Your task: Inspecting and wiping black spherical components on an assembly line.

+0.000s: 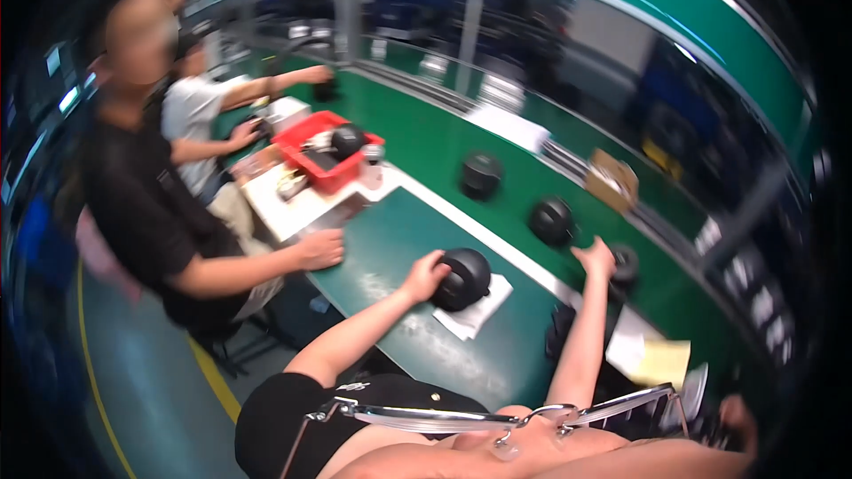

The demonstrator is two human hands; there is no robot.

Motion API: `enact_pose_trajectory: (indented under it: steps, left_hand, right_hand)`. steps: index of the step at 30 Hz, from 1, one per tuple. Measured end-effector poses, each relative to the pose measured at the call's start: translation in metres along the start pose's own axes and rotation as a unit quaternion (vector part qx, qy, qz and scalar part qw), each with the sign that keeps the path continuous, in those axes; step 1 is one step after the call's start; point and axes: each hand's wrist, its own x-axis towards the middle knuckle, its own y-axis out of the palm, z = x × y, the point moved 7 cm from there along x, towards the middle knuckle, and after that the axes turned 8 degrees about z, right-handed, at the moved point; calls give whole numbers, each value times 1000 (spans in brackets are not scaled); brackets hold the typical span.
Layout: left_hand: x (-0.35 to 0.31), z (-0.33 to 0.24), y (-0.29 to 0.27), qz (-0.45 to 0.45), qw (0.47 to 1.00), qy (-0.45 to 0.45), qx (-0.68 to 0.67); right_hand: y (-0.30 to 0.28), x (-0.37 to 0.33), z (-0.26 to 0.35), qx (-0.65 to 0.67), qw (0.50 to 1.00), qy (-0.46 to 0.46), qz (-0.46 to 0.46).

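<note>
My left hand (426, 277) grips the near side of a black, rounded, dome-like housing (463, 280), its fingers curled against the edge. Under the housing lies a white cloth or paper (479, 310) on the dark green work mat. Stretched forward to the right, my right hand (596, 259) has thumb and fingers apart and nothing visible in it. It is between a second black rounded housing (552, 220) and a dark round part (625, 268); whether it touches the latter I cannot tell. A further dark round part (481, 176) stands farther back. Motion blurs the details.
A red bin (324, 160) holding a black round part and smaller items stands at left. A person in black (151, 195) rests a hand on the mat's left edge; another person works beyond. A cardboard box (611, 179) and yellow paper (661, 362) are at right.
</note>
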Motion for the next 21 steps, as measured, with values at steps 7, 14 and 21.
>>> enact_pose_trajectory:
  steps: [7,14,21]
  left_hand:
    - [8,-3,17,51,993,80,-69]
    - [3,-4,12,49,995,62,-55]
    - [7,10,13,67,991,67,-93]
  right_hand:
    - [10,37,36,288,938,-186,-61]
    - [44,62,86,226,960,-165,-11]
    - [69,21,109,562,810,-90,141]
